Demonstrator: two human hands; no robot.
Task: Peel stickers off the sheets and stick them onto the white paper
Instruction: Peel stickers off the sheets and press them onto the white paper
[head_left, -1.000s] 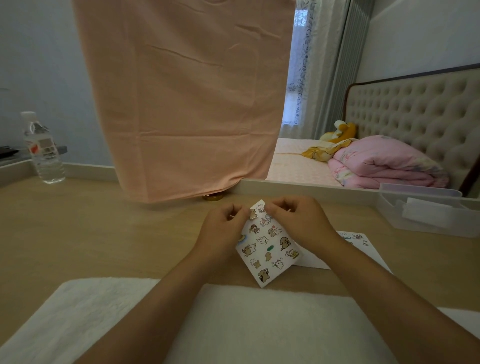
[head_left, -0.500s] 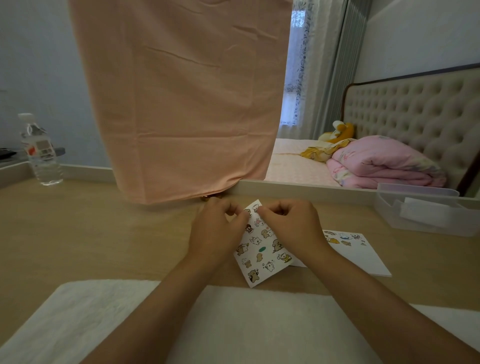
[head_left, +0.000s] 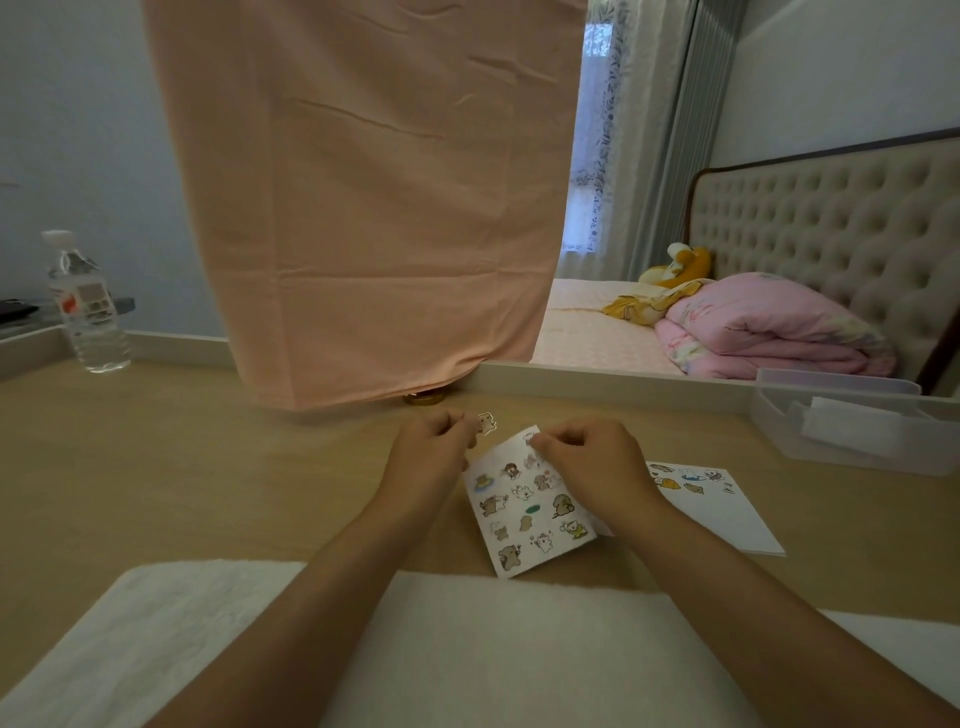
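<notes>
A sticker sheet (head_left: 524, 512) with several small animal stickers is held tilted above the wooden table. My right hand (head_left: 587, 467) pinches its top edge. My left hand (head_left: 434, 457) pinches a small peeled animal sticker (head_left: 487, 422), lifted just clear of the sheet's top left corner. The white paper (head_left: 727, 514) lies flat on the table to the right, partly under my right wrist, with several stickers along its far edge.
A white towel (head_left: 467, 649) covers the near table edge. A clear plastic box (head_left: 852, 426) stands at the right, a water bottle (head_left: 85, 306) at the far left. A peach cloth (head_left: 363, 197) hangs over the table's back.
My left hand has pulled one sticker off the sheet's top corner and moved it up and left. The sheet has shifted slightly right with my right hand.
</notes>
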